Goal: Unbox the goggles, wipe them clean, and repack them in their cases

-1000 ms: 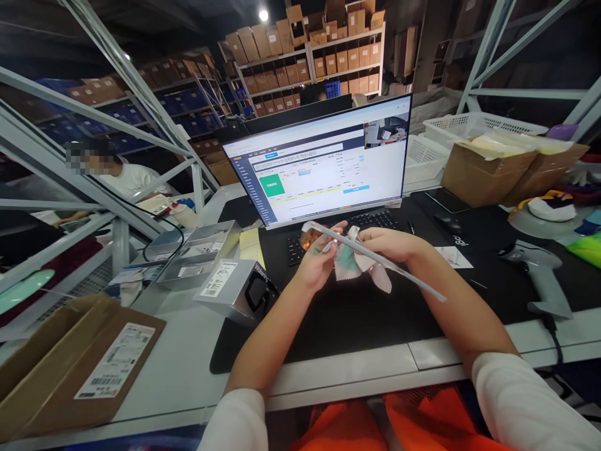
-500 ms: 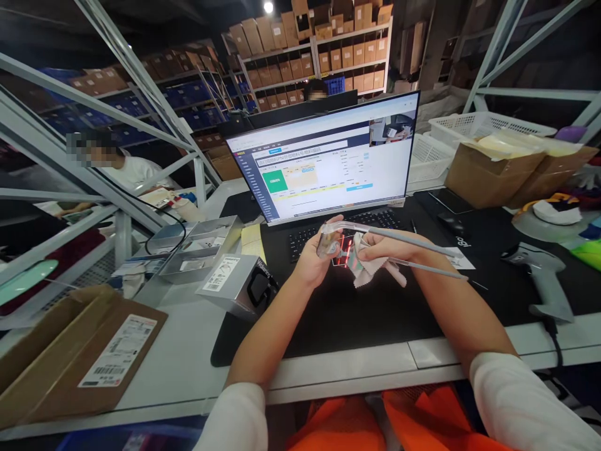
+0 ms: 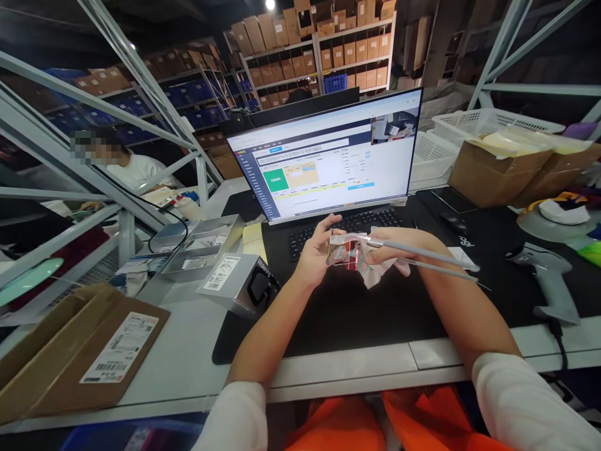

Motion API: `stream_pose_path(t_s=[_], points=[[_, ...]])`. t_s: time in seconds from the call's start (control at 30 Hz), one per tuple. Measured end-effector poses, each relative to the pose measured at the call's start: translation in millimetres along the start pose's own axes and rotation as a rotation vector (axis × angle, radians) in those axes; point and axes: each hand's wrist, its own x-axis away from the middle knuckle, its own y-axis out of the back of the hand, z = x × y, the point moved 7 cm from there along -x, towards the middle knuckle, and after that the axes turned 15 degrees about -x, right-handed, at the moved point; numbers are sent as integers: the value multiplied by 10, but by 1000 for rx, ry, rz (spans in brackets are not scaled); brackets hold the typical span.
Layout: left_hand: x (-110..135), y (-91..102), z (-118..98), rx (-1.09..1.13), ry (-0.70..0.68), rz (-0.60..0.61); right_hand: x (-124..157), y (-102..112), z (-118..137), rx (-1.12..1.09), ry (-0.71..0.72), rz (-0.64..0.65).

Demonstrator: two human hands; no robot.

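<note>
A pair of clear-framed eyeglasses (image 3: 413,248) with grey temples is held above the black desk mat (image 3: 319,326), the temples reaching right over my right forearm. My left hand (image 3: 313,255) grips the left end of the frame between thumb and fingers. In my right hand (image 3: 392,243) a pale cleaning cloth (image 3: 372,275) with a zigzag edge is pinched against the lens area at the frame's middle. Red light patterns show on or through the lens. Part of the cloth and the right fingertips are hidden behind the frame.
A monitor (image 3: 328,163) and keyboard (image 3: 370,219) stand behind my hands. To the left are a grey box (image 3: 237,285) and an open carton (image 3: 89,351). A barcode scanner (image 3: 547,279) and mouse (image 3: 453,220) lie right. A co-worker (image 3: 141,169) sits at far left.
The glasses have shifted slightly right, and my left hand has come a little with them. My right hand's grip on the cloth has shifted slightly at the lens.
</note>
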Motion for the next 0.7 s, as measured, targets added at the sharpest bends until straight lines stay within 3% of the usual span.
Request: stream_pose_path(t_s=[0.1,0.23,0.3,0.43,0.6,0.7], points=[[7,-87,114,80,62,3,-23,17,4,21,23,-25],[46,-302,308,144,157,108,-70,-25,11,23,62,-51],[45,-308,295,95,107,142,-61,-46,29,35,74,-37],[-2,-112,91,-60,-106,82,-29,-13,26,-5,54,1],[-47,58,-94,-39,-188,10,-177,164,-144,-383,25,-110],[-45,152,-155,-37,-254,-132,-296,221,-91,-737,225,-242]])
